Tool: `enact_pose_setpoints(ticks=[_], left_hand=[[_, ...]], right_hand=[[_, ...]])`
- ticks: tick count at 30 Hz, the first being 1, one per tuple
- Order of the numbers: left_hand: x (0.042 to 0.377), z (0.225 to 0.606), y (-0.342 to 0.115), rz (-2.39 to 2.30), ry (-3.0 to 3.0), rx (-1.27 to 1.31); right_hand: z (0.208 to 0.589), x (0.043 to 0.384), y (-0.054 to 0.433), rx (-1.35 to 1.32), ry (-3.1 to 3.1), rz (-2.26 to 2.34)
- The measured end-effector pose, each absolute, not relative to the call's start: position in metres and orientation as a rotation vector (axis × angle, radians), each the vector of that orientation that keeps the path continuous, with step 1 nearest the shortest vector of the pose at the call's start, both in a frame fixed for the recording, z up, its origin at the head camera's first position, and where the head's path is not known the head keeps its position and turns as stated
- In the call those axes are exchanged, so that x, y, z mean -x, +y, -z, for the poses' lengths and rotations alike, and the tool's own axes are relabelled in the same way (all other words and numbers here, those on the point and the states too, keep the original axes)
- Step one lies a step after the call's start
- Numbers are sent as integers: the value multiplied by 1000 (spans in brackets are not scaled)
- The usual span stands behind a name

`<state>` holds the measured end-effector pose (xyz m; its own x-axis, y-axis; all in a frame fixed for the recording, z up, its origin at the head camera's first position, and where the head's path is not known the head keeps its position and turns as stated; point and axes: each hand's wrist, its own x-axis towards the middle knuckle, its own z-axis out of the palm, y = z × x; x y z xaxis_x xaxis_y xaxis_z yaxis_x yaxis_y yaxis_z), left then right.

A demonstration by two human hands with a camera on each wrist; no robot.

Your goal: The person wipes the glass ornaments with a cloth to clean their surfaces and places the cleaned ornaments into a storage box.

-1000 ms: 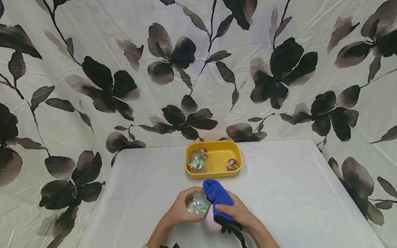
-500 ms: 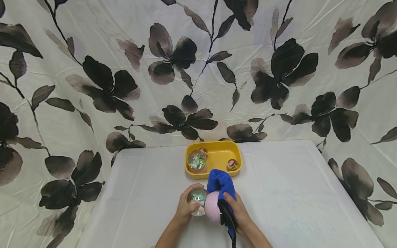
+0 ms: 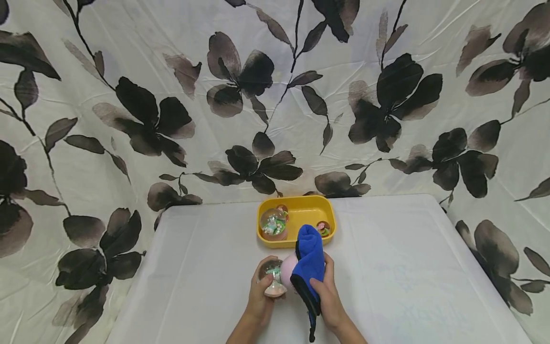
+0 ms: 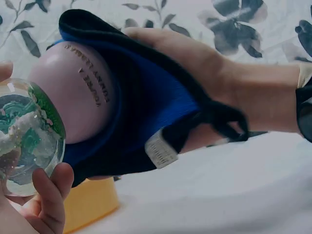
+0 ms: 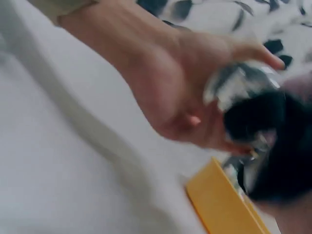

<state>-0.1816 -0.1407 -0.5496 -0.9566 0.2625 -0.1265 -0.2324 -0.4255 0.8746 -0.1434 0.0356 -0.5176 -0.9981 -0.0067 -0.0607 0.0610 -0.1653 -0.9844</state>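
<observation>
A snow globe [image 3: 272, 283] with a clear ball and a rounded pink base [image 4: 73, 92] is held on its side, close over the white table. My left hand [image 3: 259, 298] grips the clear ball, its thumb across the glass. Glitter and a green and white figure show inside. My right hand [image 3: 331, 294] holds a blue cloth [image 3: 310, 260] with black edging against the base's end. In the left wrist view the cloth wraps partly round the base, leaving raised gold lettering in sight; a white label [image 4: 161, 148] and a black loop [image 4: 234, 122] hang from its edge.
Behind the hands stands a yellow tray [image 3: 296, 243]. Inside are another snow globe [image 3: 273, 225] at the left, a small figure globe [image 3: 323, 228] at the right and a similar small one [image 3: 282, 210] at the back. Floral fabric [image 3: 326, 119] hangs behind the white table [image 3: 408, 267].
The globe has been turned in the left hand. The cloth has shifted over the base's end, its upper fold now higher and overlapping the tray. Both hands have moved slightly away from the body.
</observation>
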Motion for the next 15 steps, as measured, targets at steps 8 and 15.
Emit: enact_pose_setpoints(ticks=[8, 15], left_hand=[[186, 544, -147, -2351, 1451, 49], [189, 538, -152, -2231, 1543, 45]], right_hand=[[527, 146, 54, 109, 2023, 2303], [529, 146, 54, 106, 2107, 2246]])
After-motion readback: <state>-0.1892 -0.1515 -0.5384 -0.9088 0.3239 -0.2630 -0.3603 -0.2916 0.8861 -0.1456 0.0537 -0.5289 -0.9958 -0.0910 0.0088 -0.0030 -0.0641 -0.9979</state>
